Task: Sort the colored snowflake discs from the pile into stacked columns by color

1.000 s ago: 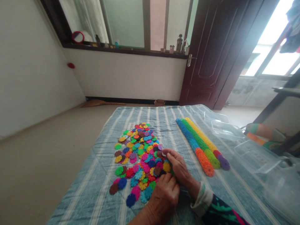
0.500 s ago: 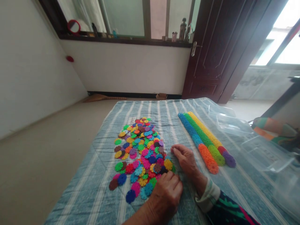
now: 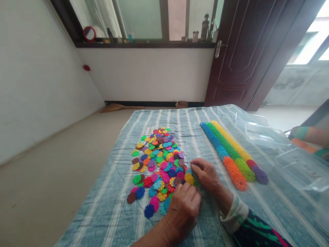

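A heap of colourful plastic snowflake discs (image 3: 164,164) lies spread on the striped cloth. My left hand (image 3: 185,207) rests at the heap's near right edge with its fingers curled down; whatever they hold is hidden. Just beyond it, my right hand (image 3: 207,174) is beside the heap's right edge, thumb and fingers pressed together, and I cannot make out anything between them. To the right lie three long rows of overlapping discs: a blue row ending in orange (image 3: 233,173), a green row (image 3: 228,154) and a yellow row ending in red and purple (image 3: 238,147).
Clear plastic boxes (image 3: 303,168) stand along the right side of the striped cloth (image 3: 108,206). A dark red door (image 3: 233,68) and a window sill (image 3: 154,45) with small items are beyond. A broom (image 3: 114,108) lies on the floor by the wall.
The view has turned slightly left, so everything sits further right in the picture. Both hands have moved a little closer to the heap, their fingers still closed.
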Motion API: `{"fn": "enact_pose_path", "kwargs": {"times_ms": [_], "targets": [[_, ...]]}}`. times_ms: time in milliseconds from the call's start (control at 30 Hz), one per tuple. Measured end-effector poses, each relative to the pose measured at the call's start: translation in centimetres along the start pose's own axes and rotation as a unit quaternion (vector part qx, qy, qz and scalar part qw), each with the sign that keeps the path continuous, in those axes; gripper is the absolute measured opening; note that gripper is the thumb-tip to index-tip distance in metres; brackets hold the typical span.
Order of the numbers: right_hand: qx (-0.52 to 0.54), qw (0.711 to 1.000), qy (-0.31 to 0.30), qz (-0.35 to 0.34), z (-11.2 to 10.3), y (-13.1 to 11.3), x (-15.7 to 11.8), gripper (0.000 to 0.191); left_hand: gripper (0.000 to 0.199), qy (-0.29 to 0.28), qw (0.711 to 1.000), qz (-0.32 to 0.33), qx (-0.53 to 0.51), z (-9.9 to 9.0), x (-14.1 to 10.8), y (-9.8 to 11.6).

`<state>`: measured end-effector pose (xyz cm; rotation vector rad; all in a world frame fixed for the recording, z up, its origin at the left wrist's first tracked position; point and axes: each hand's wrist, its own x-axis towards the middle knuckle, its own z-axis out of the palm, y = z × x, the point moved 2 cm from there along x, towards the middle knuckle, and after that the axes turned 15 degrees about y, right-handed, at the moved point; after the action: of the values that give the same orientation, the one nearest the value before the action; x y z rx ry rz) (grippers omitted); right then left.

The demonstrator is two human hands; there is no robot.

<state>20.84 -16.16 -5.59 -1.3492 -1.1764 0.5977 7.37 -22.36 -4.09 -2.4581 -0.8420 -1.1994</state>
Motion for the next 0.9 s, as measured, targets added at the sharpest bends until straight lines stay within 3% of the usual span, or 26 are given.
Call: {"fn": "enact_pose_path", "kwargs": {"times_ms": [200,400,567,700,900], "targets": [[-0.010,1.000,-0.017,-0.011,0.1,0.2,0.0,0.017,0.023,0.014,0.998,-0.058,0.001,-0.8,0.7,-2.3],[-0.012,1.000,-0.016,-0.020,0.2,0.2,0.0,0.018,0.021,-0.031,0.983,-0.151,0.102,-2.5,1.8,-7.8],[-0.019,0.999,-0.016,-0.024,0.2,0.0,0.0,0.017,0.017,-0.146,0.944,-0.265,0.132,-3.6,1.8,-11.9],[-0.018,0.999,-0.017,-0.028,0.2,0.0,-0.1,0.017,0.026,-0.214,0.926,-0.303,0.073,-3.5,1.7,-12.4],[-0.024,0.999,-0.016,-0.034,0.2,-0.1,0.0,0.017,0.034,-0.217,0.928,-0.300,0.046,-3.2,1.5,-12.5]]}}
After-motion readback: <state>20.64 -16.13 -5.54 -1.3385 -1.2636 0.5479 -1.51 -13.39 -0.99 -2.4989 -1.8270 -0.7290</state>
